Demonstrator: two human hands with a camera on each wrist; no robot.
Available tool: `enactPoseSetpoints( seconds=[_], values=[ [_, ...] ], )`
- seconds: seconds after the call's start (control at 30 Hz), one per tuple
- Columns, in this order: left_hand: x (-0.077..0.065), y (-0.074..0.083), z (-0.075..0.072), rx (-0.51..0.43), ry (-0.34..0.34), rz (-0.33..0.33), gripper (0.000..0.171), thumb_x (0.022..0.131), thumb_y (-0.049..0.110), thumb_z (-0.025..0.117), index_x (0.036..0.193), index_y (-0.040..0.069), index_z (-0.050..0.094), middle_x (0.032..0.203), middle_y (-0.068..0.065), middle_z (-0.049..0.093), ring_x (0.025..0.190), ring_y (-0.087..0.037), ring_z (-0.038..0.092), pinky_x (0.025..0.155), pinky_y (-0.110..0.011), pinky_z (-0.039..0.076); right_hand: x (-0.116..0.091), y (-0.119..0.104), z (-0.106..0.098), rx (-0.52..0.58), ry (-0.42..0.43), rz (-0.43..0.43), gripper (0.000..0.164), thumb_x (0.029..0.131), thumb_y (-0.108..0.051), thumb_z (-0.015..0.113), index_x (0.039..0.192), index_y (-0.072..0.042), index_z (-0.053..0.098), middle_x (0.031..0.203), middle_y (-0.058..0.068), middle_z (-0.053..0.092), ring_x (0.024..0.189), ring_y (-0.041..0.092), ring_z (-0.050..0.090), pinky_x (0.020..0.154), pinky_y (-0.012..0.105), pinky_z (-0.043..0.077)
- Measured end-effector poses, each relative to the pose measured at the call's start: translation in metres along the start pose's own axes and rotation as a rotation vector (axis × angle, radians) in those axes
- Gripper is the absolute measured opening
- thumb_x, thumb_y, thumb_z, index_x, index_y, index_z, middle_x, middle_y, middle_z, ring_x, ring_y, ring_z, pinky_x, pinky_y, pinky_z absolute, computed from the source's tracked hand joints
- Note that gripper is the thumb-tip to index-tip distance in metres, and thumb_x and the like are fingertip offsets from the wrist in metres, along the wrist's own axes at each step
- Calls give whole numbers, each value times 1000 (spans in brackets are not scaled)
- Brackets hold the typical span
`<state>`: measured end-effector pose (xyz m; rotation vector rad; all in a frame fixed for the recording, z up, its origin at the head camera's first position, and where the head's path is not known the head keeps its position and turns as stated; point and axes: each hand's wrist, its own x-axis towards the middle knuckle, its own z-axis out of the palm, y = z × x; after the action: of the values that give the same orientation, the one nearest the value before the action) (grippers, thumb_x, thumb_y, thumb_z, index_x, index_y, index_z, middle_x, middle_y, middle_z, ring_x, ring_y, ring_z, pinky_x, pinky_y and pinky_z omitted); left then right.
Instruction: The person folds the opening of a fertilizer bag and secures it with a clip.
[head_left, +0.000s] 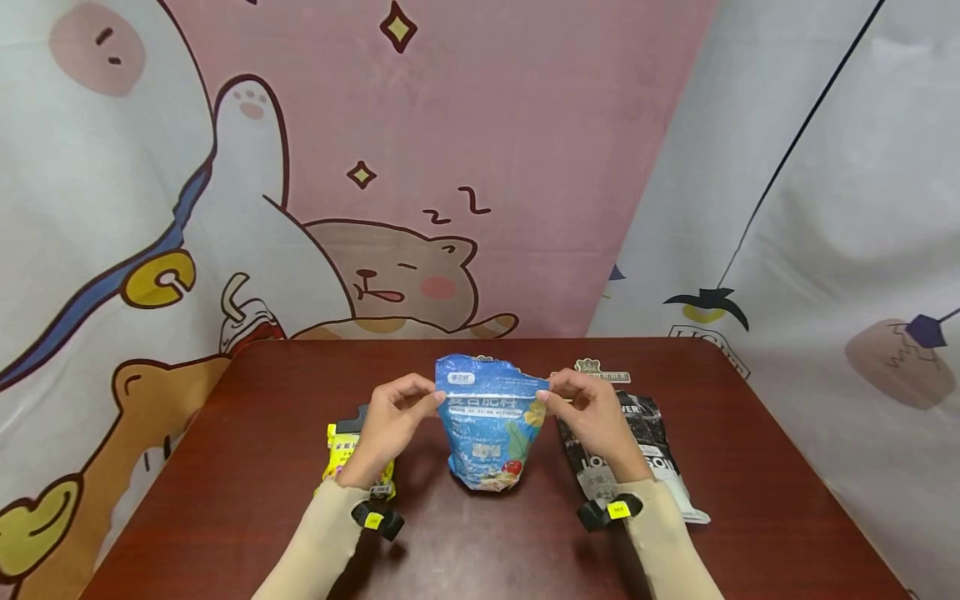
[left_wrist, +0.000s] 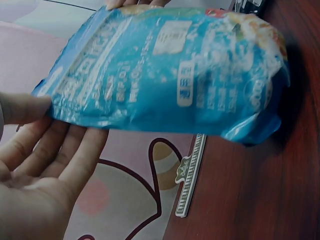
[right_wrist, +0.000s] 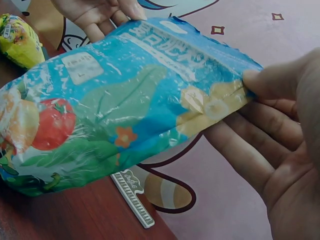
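Observation:
A blue plastic fertilizer bag (head_left: 491, 429) with printed fruit and leaves stands upright over the middle of the table. My left hand (head_left: 397, 417) pinches its upper left edge between thumb and fingers. At the opposite upper edge, my right hand (head_left: 592, 412) holds it the same way. The bag's top edge slopes down toward the right. In the left wrist view the thumb (left_wrist: 25, 107) lies on the bag's front, with the fingers behind it. The right wrist view shows a red tomato print on the bag (right_wrist: 55, 122) and the right thumb (right_wrist: 275, 80) pressing its corner.
A yellow bag (head_left: 341, 446) with a dark clip (head_left: 351, 423) lies left, partly behind the left forearm. On the right lies a black and white soil bag (head_left: 648, 425), partly covered by the right hand. A piano-keyboard-shaped clip (head_left: 603, 375) rests near the table's back edge, before a printed cloth.

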<state>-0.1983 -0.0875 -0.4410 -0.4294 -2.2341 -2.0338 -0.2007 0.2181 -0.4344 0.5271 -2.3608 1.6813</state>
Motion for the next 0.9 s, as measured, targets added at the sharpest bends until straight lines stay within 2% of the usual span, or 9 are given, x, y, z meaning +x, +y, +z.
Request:
enactPoseSetpoints(
  seconds=[0.1,0.23,0.37,0.53,0.63,0.77,0.8,0.9],
  values=[
    [-1,-1,-4,13,-40,18,15,96,20,74,97,6,73,94,-19,72,82,-27,71,80,-35,62,-1,1,0,30,-11,-24,6,94,-10,75,96,-5,71,92,15,75,77,10,73,68,32,62],
    [0,-1,-9,14,-80,33,12,96,17,73,99,6,71,93,-20,73,80,-28,72,78,-34,62,0,-1,1,43,-21,-43,4,94,-8,74,97,-7,73,94,15,76,79,9,72,67,33,62],
    [3,0,-10,-17,-103,42,13,95,13,73,105,5,71,97,-22,73,82,-27,73,78,-36,63,-1,-3,1,36,-17,-41,10,94,-10,74,103,-8,73,96,17,76,78,9,73,66,32,62],
    [5,1,-12,-21,-112,69,23,94,6,73,117,6,69,103,-23,74,83,-24,74,77,-36,64,0,-5,1,18,-31,-53,21,95,-11,74,116,-11,73,97,15,78,78,10,74,64,32,60],
    [5,1,-13,-17,-120,91,29,94,5,73,122,9,68,104,-22,75,85,-22,74,77,-36,64,2,-5,2,-6,-50,-100,26,96,-9,72,121,-12,72,93,11,78,80,12,74,54,28,53],
    [6,-2,-15,-5,-145,149,41,94,4,73,133,13,63,105,-20,74,92,-23,75,78,-37,64,3,-6,4,-43,-69,-175,33,95,-1,70,127,-6,69,89,11,76,81,19,74,46,23,40],
    [6,-2,-16,4,-150,167,45,94,3,73,136,13,62,105,-20,74,94,-23,75,78,-37,64,3,-6,5,-56,-69,-186,34,95,1,70,128,-5,69,92,11,76,82,20,74,46,22,40],
    [5,-3,-17,35,-157,211,51,94,4,72,142,17,59,106,-16,73,99,-24,74,78,-38,64,2,-7,6,-73,-75,-196,33,94,3,69,126,-6,71,108,13,77,90,22,74,54,23,51]
  ],
)
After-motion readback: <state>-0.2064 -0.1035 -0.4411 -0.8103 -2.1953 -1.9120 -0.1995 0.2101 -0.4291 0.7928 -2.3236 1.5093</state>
